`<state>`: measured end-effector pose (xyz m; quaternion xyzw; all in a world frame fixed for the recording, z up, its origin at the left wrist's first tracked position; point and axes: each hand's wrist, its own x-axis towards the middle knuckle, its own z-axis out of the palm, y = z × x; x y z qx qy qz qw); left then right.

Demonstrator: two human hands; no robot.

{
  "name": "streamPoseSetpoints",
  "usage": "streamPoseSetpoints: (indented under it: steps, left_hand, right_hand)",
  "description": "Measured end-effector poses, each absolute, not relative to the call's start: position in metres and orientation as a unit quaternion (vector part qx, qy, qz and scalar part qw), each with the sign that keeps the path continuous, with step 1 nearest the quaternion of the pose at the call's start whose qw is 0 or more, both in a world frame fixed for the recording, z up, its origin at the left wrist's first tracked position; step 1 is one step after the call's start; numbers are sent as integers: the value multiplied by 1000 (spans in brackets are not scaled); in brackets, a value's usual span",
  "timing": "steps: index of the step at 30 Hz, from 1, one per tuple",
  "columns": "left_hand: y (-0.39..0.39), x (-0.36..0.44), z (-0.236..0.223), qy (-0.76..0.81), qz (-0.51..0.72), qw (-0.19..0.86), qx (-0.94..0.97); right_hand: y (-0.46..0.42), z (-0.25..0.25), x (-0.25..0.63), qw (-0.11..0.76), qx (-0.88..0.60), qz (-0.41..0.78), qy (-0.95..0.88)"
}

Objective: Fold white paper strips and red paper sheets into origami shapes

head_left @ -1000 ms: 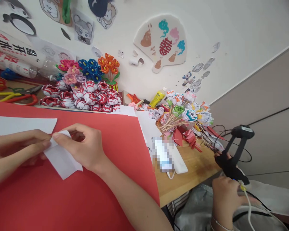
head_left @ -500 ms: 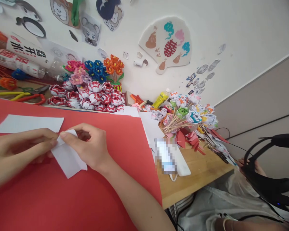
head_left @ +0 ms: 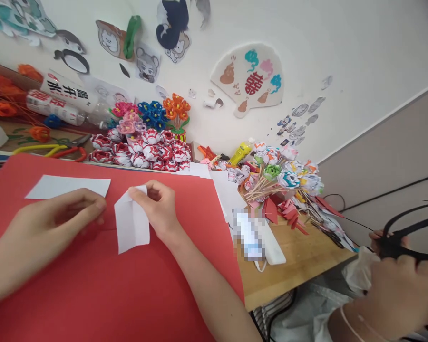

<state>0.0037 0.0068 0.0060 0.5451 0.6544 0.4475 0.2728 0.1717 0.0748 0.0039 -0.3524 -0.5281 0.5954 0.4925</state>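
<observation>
My right hand [head_left: 160, 204] pinches the top of a small creased piece of white paper [head_left: 133, 228], which hangs over the red sheet [head_left: 103, 289]. A fold runs down its middle and its top left corner slants. To the left of this paper and apart from it is my left hand [head_left: 67, 213]. Its thumb and index fingertips come together, and nothing shows between them. Behind my left hand a flat white paper strip [head_left: 71, 186] lies on the red sheet.
Red-and-white paper flowers [head_left: 150, 149] are piled along the back, with pliers [head_left: 57, 151] to their left. More paper flowers on sticks [head_left: 281, 171] lie at the right, near a phone [head_left: 248, 237] on the wooden table [head_left: 292, 270]. At far right, another person's hand [head_left: 395, 294] is at a black headset [head_left: 413, 232].
My left hand has let go of the paper and moved apart from it. The paper, in my right hand, now hangs more upright. The view has shifted left. The other person's headset has moved right.
</observation>
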Motion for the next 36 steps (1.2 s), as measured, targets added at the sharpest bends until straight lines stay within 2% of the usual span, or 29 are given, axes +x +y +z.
streamPoseSetpoints:
  steps: [3,11,19,28,36]
  left_hand:
    - [8,4,12,663,411,224,584]
    - [10,3,6,597,400,308,623]
    - [6,0,27,586,439,290,617]
    - [4,-2,35,583,428,281,631]
    - [5,-4,36,605,395,271,636]
  right_hand:
    - [73,5,172,461,-355,597,-552]
    - [69,1,170,424,-338,582,-607]
    - [66,7,173,384,-307,607,-624]
    - [63,4,170,362,-321,603,-634]
    - [61,9,169,376,-323,574,-652]
